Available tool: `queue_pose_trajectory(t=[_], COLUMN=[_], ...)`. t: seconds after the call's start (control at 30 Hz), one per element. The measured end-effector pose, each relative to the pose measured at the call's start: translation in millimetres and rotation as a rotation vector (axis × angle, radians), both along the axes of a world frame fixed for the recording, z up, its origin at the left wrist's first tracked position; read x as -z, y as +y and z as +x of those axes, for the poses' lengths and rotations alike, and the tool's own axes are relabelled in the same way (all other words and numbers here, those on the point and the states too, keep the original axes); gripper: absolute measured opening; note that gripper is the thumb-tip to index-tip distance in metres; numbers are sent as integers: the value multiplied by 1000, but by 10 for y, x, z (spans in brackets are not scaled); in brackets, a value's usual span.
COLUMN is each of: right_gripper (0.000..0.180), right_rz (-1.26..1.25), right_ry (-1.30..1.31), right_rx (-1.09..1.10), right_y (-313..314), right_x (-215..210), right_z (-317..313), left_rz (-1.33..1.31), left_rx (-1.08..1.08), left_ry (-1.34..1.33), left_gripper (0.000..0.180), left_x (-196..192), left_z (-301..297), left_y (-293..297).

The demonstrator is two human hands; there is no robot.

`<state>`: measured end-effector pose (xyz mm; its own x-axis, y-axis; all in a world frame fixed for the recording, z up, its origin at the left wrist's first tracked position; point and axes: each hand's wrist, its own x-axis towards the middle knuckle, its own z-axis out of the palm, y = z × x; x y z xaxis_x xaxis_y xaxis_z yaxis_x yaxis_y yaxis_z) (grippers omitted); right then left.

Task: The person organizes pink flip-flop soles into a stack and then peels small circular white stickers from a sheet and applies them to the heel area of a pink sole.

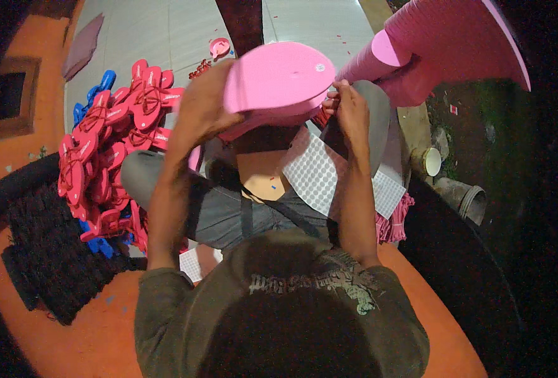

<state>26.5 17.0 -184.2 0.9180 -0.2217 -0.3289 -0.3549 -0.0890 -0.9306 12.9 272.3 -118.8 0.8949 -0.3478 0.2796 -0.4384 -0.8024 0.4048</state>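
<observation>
Obs.: My left hand (pixel 200 107) is wrapped shut around the near-left edge of a pink sandal sole (pixel 278 79), bottom face up, held above my lap. My right hand (pixel 349 104) is at the sole's right edge, fingertips pinched together on something small there (probably the strap plug, but it sits behind my fingers and I cannot tell).

Surroundings, all placed from the sole: a heap of finished red and blue sandals (pixel 112 145) lies to its left on the floor; a sheet of round white stickers (pixel 317 170) rests just below it on my knee; a stack of pink foam pieces (pixel 417 60) stands to its right; a small white cup (pixel 431 161) sits lower right.

Risks, as I judge them:
- Only the left hand carries the sole. If the right pulls hard, the foam may twist or slip from my grip.
- The pinch is tiny; the piece could pop loose and drop toward the sticker sheet.
- Lighting is poor to the right, so a dropped part would be hard to find.
</observation>
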Motion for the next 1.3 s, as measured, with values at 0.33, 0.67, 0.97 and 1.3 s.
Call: queue_pose_trajectory(t=[0.33,0.67,0.97,1.3], right_gripper=[35,28,38,44], right_rz=[-208,-660,-793,-578], right_ry=[-40,-201,-101,256], right_rx=[-177,-141,-298,-485], right_y=[-146,-530,-678,-773], right_x=[90,-438,-417,-437], right_z=[-26,-769,-1227,-1261], left_rz=[-93,-264,-301,-1014], left_rx=[-995,-993,-1032,-830], left_ry=[-211,19,112,-141], left_gripper=[79,44,30,14], left_x=[-875,1772,2010,177], left_z=[-1820,-1990,-2102,-1912], left_y=[2152,1666,1660,1407])
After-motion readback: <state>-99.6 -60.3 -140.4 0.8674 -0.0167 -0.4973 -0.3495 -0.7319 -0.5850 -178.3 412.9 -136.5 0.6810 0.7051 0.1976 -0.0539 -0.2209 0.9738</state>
